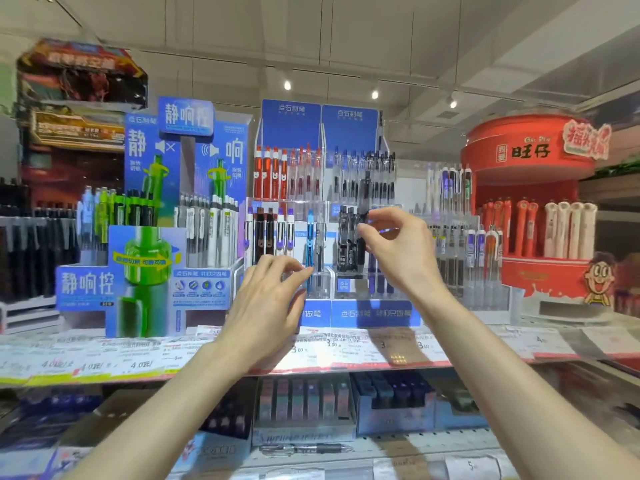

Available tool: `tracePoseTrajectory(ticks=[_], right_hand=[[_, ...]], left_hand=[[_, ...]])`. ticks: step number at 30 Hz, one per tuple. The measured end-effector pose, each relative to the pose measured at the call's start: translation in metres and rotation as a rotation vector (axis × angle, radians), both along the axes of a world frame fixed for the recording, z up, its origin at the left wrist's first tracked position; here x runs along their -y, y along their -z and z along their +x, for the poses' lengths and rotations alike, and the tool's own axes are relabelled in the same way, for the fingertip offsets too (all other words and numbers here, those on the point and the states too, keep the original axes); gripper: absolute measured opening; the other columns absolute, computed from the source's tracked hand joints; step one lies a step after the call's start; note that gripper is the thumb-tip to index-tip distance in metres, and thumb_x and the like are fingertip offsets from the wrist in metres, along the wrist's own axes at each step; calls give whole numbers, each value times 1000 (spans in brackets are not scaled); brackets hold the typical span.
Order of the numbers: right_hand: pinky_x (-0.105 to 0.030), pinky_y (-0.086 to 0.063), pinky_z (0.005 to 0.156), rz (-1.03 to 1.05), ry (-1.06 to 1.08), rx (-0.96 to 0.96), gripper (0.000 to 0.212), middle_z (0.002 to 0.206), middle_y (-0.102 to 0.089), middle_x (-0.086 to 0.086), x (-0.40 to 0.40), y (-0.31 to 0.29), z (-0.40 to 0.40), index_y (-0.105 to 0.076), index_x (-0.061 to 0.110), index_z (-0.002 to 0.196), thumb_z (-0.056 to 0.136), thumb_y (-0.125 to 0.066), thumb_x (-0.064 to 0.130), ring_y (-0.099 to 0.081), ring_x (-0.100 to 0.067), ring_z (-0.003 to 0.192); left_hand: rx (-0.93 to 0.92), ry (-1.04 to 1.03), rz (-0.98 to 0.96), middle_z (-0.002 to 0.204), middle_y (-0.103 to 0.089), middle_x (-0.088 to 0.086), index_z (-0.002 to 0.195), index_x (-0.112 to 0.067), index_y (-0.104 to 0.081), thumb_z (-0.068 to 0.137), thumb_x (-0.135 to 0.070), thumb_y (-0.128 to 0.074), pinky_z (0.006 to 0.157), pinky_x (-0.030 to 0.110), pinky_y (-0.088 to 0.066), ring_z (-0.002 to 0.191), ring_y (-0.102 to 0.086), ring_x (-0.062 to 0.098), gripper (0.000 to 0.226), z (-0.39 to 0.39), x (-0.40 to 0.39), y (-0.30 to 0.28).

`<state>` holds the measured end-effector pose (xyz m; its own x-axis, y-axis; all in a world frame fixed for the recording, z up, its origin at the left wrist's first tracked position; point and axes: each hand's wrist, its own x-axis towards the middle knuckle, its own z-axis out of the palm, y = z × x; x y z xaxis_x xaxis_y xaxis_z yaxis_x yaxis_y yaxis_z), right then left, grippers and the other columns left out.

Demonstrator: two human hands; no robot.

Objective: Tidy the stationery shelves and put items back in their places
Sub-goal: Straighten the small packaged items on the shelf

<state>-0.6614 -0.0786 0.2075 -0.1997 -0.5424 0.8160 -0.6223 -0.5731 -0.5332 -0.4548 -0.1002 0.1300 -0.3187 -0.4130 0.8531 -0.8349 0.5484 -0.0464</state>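
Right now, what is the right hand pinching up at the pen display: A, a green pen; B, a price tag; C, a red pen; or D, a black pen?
D: the right hand pinches a black pen between thumb and fingertips, in front of the clear compartment of black pens, while the left hand touches a blue pen.

Shelf (pixel 221 370) — pen displays (pixel 346 306), red stand (pixel 540 271)

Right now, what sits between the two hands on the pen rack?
In the head view, a blue pen stands upright in its clear slot just beside the left hand, then a clear divider, then dark pens that the right hand is pinching.
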Motion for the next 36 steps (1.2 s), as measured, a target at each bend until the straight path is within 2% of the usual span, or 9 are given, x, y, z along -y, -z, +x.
tracePoseTrajectory(ticks=[5,9,14,20,23,27,30,33,36], right_hand=[[-32,-54,91,-5,58,12,29,99,-73,7,8,1,11,-70,17,116,91,-67,31,-68,-11,92],[-21,-48,84,25,140,-100,27,99,-75,6,7,2,11,-72,17,113,91,-69,30,-66,-7,88],[-35,-57,91,149,200,-207,23,96,-77,0,8,8,12,-75,12,106,87,-74,26,-71,-15,88],[-36,-56,88,173,308,-267,9,83,-76,-2,8,10,15,-76,13,87,86,-74,22,-71,-20,82],[-32,-53,94,159,291,-245,13,89,-77,-1,7,13,15,-77,14,94,87,-74,25,-70,-16,83],[-19,-48,86,142,232,-204,22,98,-76,2,0,19,15,-74,12,109,89,-73,23,-61,-5,76],[-26,-54,93,148,128,-130,28,105,-74,5,-6,27,12,-70,15,116,90,-72,25,-66,-6,89],[-21,-50,93,138,52,-141,34,119,-69,7,-18,39,9,-64,17,126,93,-67,26,-63,-4,101],[-12,-44,87,99,25,-170,35,120,-65,10,-35,58,7,-62,19,129,95,-64,26,-59,-2,103]], left_hand=[[-36,9,0,119,-54,-7,132,-22,-58,93,-25,-59,99,39,-42,114,-43,15,40,-1,3,2],[-49,17,-5,119,-54,-7,131,-22,-59,93,-24,-59,99,38,-41,114,-42,15,39,-1,2,2],[-60,24,-2,120,-54,-6,132,-22,-59,92,-23,-60,99,39,-41,116,-42,15,39,-1,3,4],[-73,35,6,120,-54,-6,132,-21,-59,92,-22,-60,100,39,-40,116,-41,16,39,-1,3,5],[-80,40,15,119,-54,-5,132,-20,-59,93,-21,-59,100,40,-40,116,-41,16,39,-1,2,4],[-80,74,44,123,-52,-5,136,-20,-56,94,-21,-57,104,38,-37,120,-38,16,42,1,-1,4],[-92,145,85,128,-52,-9,138,-20,-55,97,-24,-55,107,34,-35,125,-36,12,41,7,-3,4],[-126,207,86,129,-54,-8,133,-19,-59,96,-26,-53,107,36,-38,126,-41,10,38,14,-10,8],[-197,229,77,122,-57,-6,125,-16,-64,92,-25,-53,104,27,-37,120,-48,11,36,20,-25,18]])
